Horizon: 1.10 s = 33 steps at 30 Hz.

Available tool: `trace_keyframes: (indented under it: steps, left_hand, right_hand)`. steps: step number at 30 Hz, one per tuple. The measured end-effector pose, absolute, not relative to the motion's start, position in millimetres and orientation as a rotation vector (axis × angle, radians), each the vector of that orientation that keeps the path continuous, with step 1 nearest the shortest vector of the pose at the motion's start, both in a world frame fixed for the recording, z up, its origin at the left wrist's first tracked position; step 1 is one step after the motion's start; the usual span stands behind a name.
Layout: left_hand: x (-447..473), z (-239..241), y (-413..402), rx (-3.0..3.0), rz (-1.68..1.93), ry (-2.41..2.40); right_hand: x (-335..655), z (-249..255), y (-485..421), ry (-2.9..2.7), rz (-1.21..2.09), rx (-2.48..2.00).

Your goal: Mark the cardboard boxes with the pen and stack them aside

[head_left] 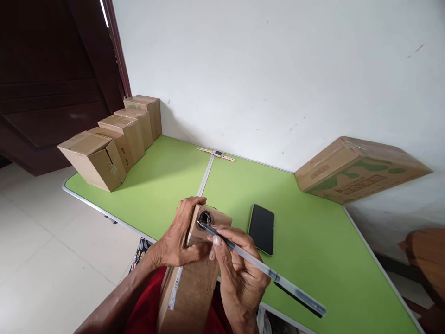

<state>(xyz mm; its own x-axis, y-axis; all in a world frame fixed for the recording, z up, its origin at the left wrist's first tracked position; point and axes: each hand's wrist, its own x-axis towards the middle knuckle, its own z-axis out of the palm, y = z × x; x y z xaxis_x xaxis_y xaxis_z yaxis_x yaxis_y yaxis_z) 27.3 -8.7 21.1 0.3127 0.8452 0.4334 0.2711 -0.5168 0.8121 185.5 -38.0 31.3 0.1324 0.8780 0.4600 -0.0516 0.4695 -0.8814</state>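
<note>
A narrow cardboard box is tilted over the table's front edge, close to my body. Near its far end is a dark-rimmed round hole. My left hand grips the box by its left side, thumb across the upper face and fingers over the far edge. Between the thumb and fingers of my right hand is a clear-barrelled pen, its cap pushed onto the back end. The pen's tip touches or sits just at the left rim of the hole.
A black smartphone lies right of my hands on the green table. A smartwatch with a pink strap lies by the wall. Several cardboard boxes line the left side; a larger carton stands at the right edge.
</note>
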Motion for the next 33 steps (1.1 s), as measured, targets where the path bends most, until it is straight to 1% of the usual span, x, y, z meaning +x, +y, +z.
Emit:
trace_keyframes:
  steps: [10,15,18,21,23,25,27,33]
  left_hand:
    - [24,29,-16,1.854,1.138,1.095]
    - [20,26,-16,1.862,1.138,1.068]
    - [20,26,-15,1.844,1.122,1.074]
    - [17,25,-15,1.821,1.106,1.092]
    - [13,24,-16,1.795,1.094,1.111]
    - [8,22,-18,1.746,1.078,1.139]
    - [4,21,-19,1.704,1.067,1.169]
    - [3,16,-19,1.665,1.068,1.208]
  right_hand:
    - [191,40,-40,-1.301,0.892,-0.932]
    - [198,36,-37,-1.183,0.896,-1.005]
    - [200,38,-24,-1.116,0.905,-0.980]
    - [209,44,9,-1.058,0.921,-0.943]
    - [220,43,40,-1.147,0.874,-1.147]
    - [233,36,71,-1.376,0.811,-1.535]
    - [241,22,95,-1.570,0.805,-1.819]
    - [236,-24,115,-1.738,0.767,-2.248]
